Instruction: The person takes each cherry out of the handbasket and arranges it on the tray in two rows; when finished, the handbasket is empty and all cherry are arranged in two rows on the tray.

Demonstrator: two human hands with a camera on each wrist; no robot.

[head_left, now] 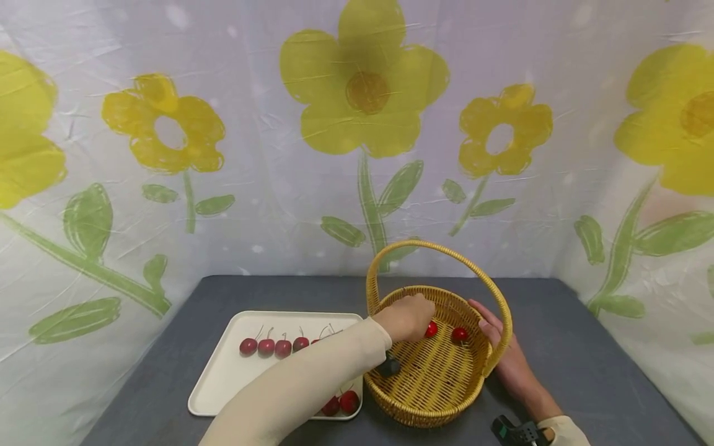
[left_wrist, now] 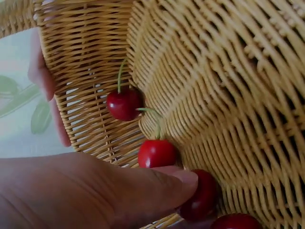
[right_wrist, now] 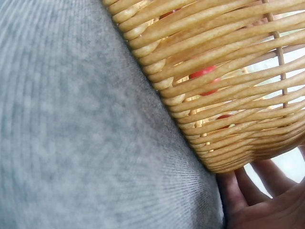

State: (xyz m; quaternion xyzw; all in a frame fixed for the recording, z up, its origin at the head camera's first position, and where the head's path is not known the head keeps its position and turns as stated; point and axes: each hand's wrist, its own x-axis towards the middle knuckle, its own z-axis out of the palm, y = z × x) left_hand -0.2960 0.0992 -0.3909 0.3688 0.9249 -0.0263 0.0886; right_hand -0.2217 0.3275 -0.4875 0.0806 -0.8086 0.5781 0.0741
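A round wicker basket (head_left: pixel 429 396) with a tall arched handle stands on the dark table. My left hand (head_left: pixel 409 316) reaches into it from the left, under the handle. The left wrist view shows the thumb and fingers pinching a dark red cherry (left_wrist: pixel 202 198) close to the woven floor. Beside it lie a brighter cherry (left_wrist: pixel 155 153) and a stemmed cherry (left_wrist: pixel 124 104); part of another cherry (left_wrist: pixel 236 222) shows at the bottom edge. My right hand (head_left: pixel 504 353) touches the basket's outer right side with extended fingers, partly behind the handle.
A cream tray (head_left: pixel 223 387) lies left of the basket, partly covered by the left sleeve (head_left: pixel 301 384). A row of stemmed cherries (head_left: pixel 266 347) sits on it, with more cherries (head_left: pixel 349 402) at its near right corner. A flowered cloth (head_left: pixel 268 235) hangs behind the table (head_left: pixel 312 291).
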